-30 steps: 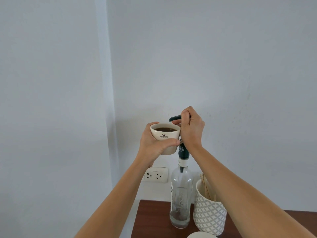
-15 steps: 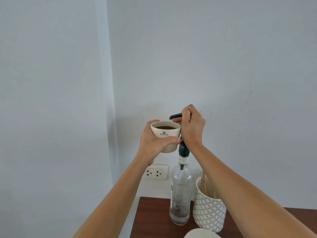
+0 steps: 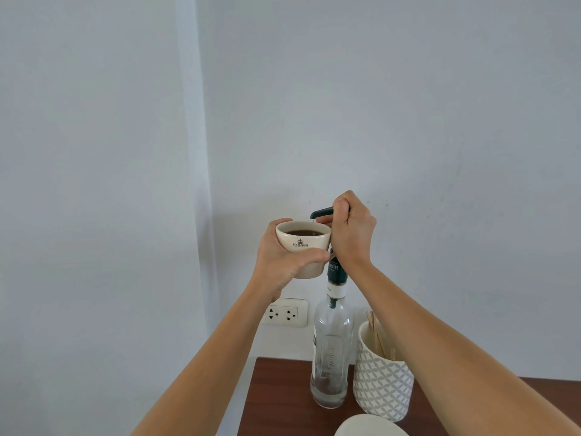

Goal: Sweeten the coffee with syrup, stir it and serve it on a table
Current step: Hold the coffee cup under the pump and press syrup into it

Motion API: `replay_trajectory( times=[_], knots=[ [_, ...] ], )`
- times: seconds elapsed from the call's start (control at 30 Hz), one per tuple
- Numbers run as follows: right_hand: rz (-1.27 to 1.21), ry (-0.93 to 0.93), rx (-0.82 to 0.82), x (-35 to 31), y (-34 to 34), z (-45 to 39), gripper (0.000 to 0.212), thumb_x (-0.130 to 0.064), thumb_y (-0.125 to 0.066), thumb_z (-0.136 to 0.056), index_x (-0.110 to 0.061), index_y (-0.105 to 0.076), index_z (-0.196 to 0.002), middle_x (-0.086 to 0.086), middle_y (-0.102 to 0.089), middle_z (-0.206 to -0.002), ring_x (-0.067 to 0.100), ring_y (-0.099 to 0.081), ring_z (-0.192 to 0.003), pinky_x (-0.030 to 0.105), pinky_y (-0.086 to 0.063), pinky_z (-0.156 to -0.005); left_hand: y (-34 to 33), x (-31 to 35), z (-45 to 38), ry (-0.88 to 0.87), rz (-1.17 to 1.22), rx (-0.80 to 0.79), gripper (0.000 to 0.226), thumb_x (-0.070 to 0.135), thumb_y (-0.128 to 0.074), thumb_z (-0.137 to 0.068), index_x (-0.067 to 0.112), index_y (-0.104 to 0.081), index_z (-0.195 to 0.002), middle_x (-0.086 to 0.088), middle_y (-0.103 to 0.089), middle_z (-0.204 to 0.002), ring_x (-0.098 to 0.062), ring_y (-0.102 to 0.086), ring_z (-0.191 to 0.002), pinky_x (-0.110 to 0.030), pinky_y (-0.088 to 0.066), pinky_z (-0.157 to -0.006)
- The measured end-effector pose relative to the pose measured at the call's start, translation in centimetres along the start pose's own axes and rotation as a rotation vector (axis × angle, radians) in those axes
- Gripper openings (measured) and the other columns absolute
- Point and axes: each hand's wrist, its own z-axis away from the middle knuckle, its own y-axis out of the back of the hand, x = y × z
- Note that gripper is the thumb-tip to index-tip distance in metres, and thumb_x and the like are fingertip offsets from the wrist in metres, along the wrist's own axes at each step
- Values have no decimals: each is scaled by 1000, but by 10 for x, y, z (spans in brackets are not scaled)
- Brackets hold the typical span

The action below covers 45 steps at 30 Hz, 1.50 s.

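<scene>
My left hand (image 3: 281,262) holds a cream coffee cup (image 3: 303,247) with dark coffee in it, raised in the air just under the dark green pump spout (image 3: 320,213). A clear glass syrup bottle (image 3: 331,350), nearly empty with a little brown syrup at the bottom, stands on the brown table (image 3: 276,401). My right hand (image 3: 353,229) is fisted over the pump head on top of the bottle. The pump's top is hidden under that hand.
A white patterned holder (image 3: 382,376) with several wooden stir sticks stands right of the bottle. The rim of a white dish (image 3: 371,426) shows at the bottom edge. A wall socket (image 3: 284,313) sits behind, left of the bottle. The table's left edge is close to the bottle.
My right hand rose slightly with the pump head between the earlier frames. The cup stays under the spout and the view has shifted a little downward.
</scene>
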Motion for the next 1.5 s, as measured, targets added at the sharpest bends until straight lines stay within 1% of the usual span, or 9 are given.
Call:
replay_trajectory(
  times=[0.13,0.27,0.33,0.57,0.7,0.93,1.1,1.23,1.5],
  knots=[
    [2,-18,3,0,0,0,27,-7,-36,-96,-11,-43,-70,-22,-59,-45,19,-74,-65,30,-46,-64,1,2,2,4,-2,0,91,25,-91,-37,26,-54,-120,4,-71,-105,-11,-68,-91,-26,-53,-70],
    [34,-1,-36,-2,-2,1,26,-18,-32,-93,-22,-42,-70,-24,-63,-48,31,-72,-76,53,-50,-86,1,4,4,5,6,-2,87,22,-90,-40,27,-54,-119,4,-71,-104,-10,-68,-89,-24,-52,-68],
    [43,13,-34,-4,-2,-1,26,-19,-31,-95,-22,-41,-71,-24,-63,-50,29,-73,-73,58,-49,-90,0,6,4,6,15,-2,85,20,-90,-43,26,-53,-119,5,-70,-103,-9,-67,-88,-23,-51,-66],
    [28,43,-2,-3,-3,-2,26,-19,-34,-100,-14,-42,-75,-23,-63,-52,18,-73,-60,57,-49,-91,0,9,1,0,2,-7,87,21,-90,-42,26,-53,-120,4,-70,-105,-11,-68,-90,-24,-52,-69],
    [26,55,1,-4,-3,-2,25,-17,-33,-99,-14,-42,-75,-27,-62,-51,25,-73,-65,60,-49,-90,-1,8,0,4,6,-5,89,22,-91,-41,27,-52,-121,4,-70,-106,-11,-68,-91,-24,-52,-70],
    [18,60,4,-4,-3,0,24,-12,-33,-97,-13,-42,-74,-29,-62,-50,29,-73,-68,58,-50,-88,-1,8,0,6,11,-9,87,19,-90,-43,25,-53,-121,3,-71,-106,-11,-68,-89,-25,-53,-68],
    [7,55,-1,-1,-4,-1,23,-14,-33,-96,-12,-43,-75,-27,-67,-54,23,-73,-65,57,-51,-87,-1,7,1,4,14,-6,86,19,-89,-43,25,-53,-120,3,-71,-104,-12,-68,-89,-26,-54,-70],
    [22,50,1,0,-4,-1,23,-17,-32,-95,-14,-43,-75,-28,-66,-53,32,-72,-74,58,-50,-87,-1,6,0,4,12,-2,89,25,-89,-36,27,-54,-118,3,-71,-105,-12,-69,-90,-28,-55,-72],
    [32,41,13,0,-3,-1,24,-15,-33,-95,-9,-45,-75,-25,-65,-51,24,-72,-67,57,-51,-86,-2,7,1,7,16,-8,86,19,-89,-43,25,-53,-121,4,-71,-105,-10,-68,-89,-25,-53,-69]
  ],
)
